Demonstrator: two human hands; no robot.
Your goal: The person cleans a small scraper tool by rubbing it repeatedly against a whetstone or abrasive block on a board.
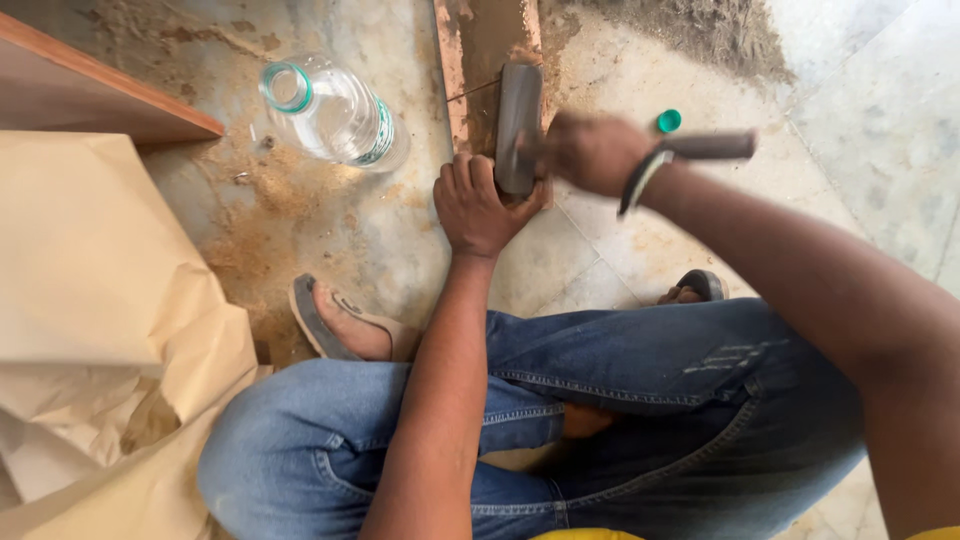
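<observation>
Far left, crumpled tan paper sheeting (pixel 90 330) lies over the floor, matte and creased; above it the edge of a reddish-brown laminated board (pixel 100 95), flat and sharp-cornered; fine orange sawdust (pixel 260 215) is scattered on the pale marble floor (pixel 870 110) beside it. A clear plastic bottle (pixel 335 112) lies on its side, uncapped, green ring at the neck; its green cap (pixel 668 121) sits well apart, farther right. A foot in a grey flip-flop (pixel 340 325) is planted below the dust; the person squats, blue jeans (pixel 620 420) filling the lower frame.

Centre: the left hand (pixel 480 205) is pressed down, fingers curled against the near end of a narrow wooden strip (pixel 485 50) lying on the floor and around the foot of a dull grey metal tool (pixel 518 125), a broad flat blade, seemingly a chisel, standing on the strip. The right hand (pixel 590 150) is blurred, closed round a dark handle (pixel 710 146) that sticks out to the right, likely a hammer; a band on the wrist.

Progress, by judgement: a darker recessed stretch shows in the strip beyond the blade, so some cutting looks done; the part under the blade looks unfinished. A grey heap of dust (pixel 700 30) lies at upper right.
</observation>
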